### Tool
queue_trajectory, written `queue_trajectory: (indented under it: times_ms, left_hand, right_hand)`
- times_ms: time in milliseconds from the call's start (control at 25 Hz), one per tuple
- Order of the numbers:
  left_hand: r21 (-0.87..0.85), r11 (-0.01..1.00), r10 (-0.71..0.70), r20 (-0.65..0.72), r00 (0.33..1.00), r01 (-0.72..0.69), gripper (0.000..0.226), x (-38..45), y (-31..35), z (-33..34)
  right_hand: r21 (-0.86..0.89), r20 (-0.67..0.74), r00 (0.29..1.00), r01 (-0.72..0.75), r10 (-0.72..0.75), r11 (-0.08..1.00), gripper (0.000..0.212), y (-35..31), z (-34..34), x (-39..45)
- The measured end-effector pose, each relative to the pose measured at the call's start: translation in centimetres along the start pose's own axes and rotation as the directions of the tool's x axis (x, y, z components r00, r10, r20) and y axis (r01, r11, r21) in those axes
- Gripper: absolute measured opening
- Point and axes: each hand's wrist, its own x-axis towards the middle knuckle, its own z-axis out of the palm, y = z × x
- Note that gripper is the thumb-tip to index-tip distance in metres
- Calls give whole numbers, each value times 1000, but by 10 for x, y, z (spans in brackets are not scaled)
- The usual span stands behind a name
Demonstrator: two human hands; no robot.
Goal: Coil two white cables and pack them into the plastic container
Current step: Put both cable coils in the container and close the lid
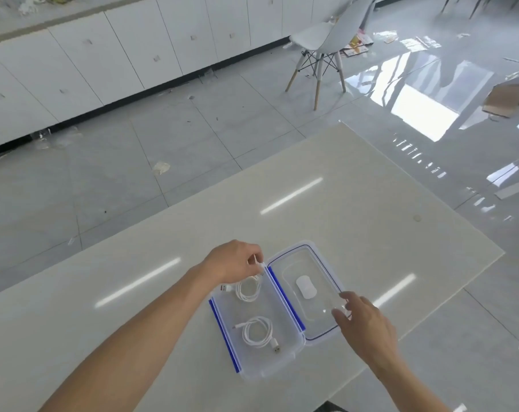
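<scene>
A clear plastic container with blue clips stands on the table near its front edge. Inside, at the near end, lies one coiled white cable. A second coiled white cable lies at the far end, its plug resting over the rim. My left hand hovers above the far end and pinches one end of this second cable between its fingertips. The clear lid lies flat just right of the container. My right hand rests on the lid's near right edge with fingers spread.
The cream table spreads wide behind and to both sides of the container. Beyond it are a grey tiled floor, a white chair, white cabinets and cardboard at the right.
</scene>
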Motion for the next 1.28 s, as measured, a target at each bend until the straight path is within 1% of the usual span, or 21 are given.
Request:
queue_trajectory:
  times_ms: [120, 200, 280, 360, 440, 560, 600, 680, 720, 800, 960, 1040, 1120, 1200, 1280]
  left_hand:
    - [88, 996, 10, 41, 999, -14, 28, 41, 17, -2]
    - [154, 988, -19, 95, 995, 5, 35, 68, 26, 3]
    - [234, 971, -84, 159, 984, 45, 45, 89, 31, 11]
    - [287, 955, -145, 207, 968, 82, 47, 101, 34, 22]
    - [308, 949, -140, 226, 964, 66, 41, 110, 37, 36]
    - [314, 949, -86, 163, 983, 31, 33, 114, 38, 47]
    - [295, 955, -77, 140, 987, 33, 33, 114, 37, 48]
    - [233, 972, -68, 115, 991, 39, 35, 113, 36, 47]
    - [188, 981, -59, 105, 993, 38, 35, 111, 37, 46]
    - [89, 996, -22, 61, 998, 16, 37, 107, 41, 41]
    - [-99, 994, 41, -109, 993, -52, 35, 94, 52, 22]
    - [-198, 978, 26, -184, 983, -63, 29, 81, 51, 11]
    - [-308, 950, -17, -230, 973, -56, 23, 63, 42, 0]
    - [-378, 924, -60, -283, 957, -54, 19, 40, 27, -8]
    - [-439, 896, -100, -344, 933, -66, 14, 15, 10, -12]
  right_hand:
    - [-20, 77, 990, -120, 121, 993, 56, 27, 6, 1]
    - [-5, 128, 973, -193, 192, 981, 57, 34, 13, 3]
    - [118, 169, 951, -279, 258, 953, 50, 35, 20, 4]
    - [305, 213, 930, -354, 299, 884, 48, 30, 27, 5]
    - [451, 223, 911, -411, 346, 792, 47, 25, 31, 9]
    - [564, 194, 899, -430, 393, 705, 37, 26, 35, 16]
    - [597, 196, 898, -429, 395, 678, 39, 26, 35, 17]
    - [663, 209, 893, -429, 398, 613, 51, 30, 33, 19]
    - [690, 206, 892, -425, 403, 586, 58, 32, 31, 21]
    - [734, 181, 892, -402, 413, 547, 62, 36, 23, 25]
    - [810, 126, 899, -337, 419, 479, 57, 36, -7, 32]
    - [842, 101, 903, -301, 417, 447, 47, 33, -23, 35]
    - [871, 94, 915, -266, 392, 412, 36, 24, -36, 37]
    - [889, 137, 933, -264, 334, 374, 32, 12, -46, 37]
    - [901, 220, 938, -301, 269, 312, 38, -2, -51, 38]
